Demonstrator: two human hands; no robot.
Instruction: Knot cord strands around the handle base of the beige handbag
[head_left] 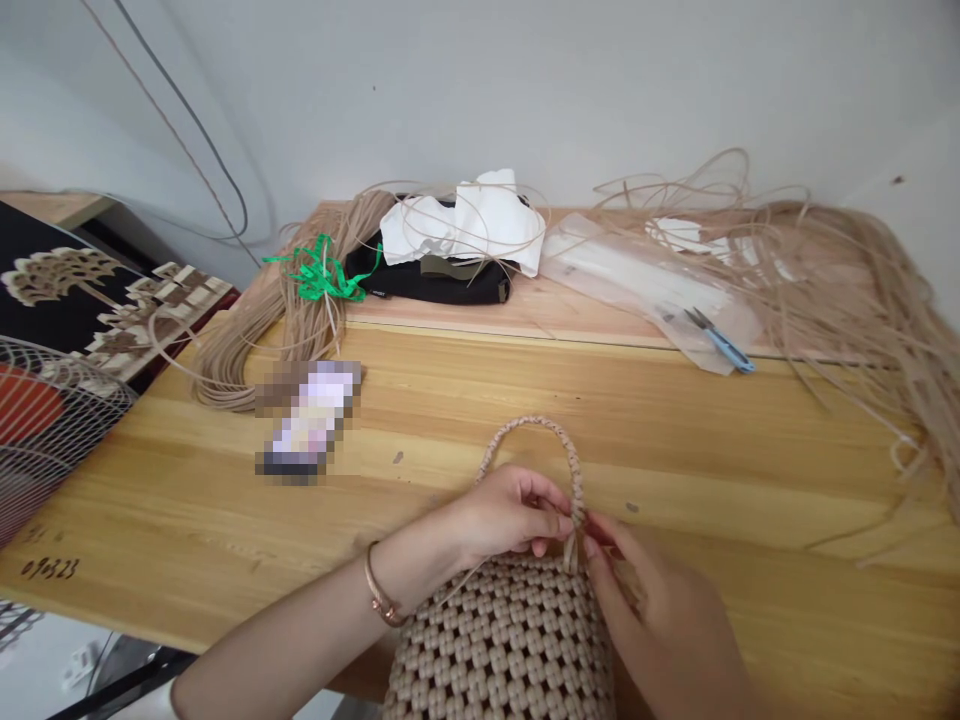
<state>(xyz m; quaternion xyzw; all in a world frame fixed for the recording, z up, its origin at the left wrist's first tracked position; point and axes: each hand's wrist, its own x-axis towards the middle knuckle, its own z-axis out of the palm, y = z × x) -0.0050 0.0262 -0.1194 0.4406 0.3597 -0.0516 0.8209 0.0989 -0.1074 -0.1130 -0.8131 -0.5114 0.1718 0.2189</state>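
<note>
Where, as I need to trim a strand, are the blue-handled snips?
In the head view, the blue-handled snips lie right of centre on the raised back board, on a clear plastic sleeve, with loose pale strands to their right.

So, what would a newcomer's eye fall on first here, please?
A woven cord bag sits bottom centre, the left hand and right hand meeting at the end of its arched handle. A coil of cord tied with green ribbon lies back left, and loose strands spread back right.
</note>
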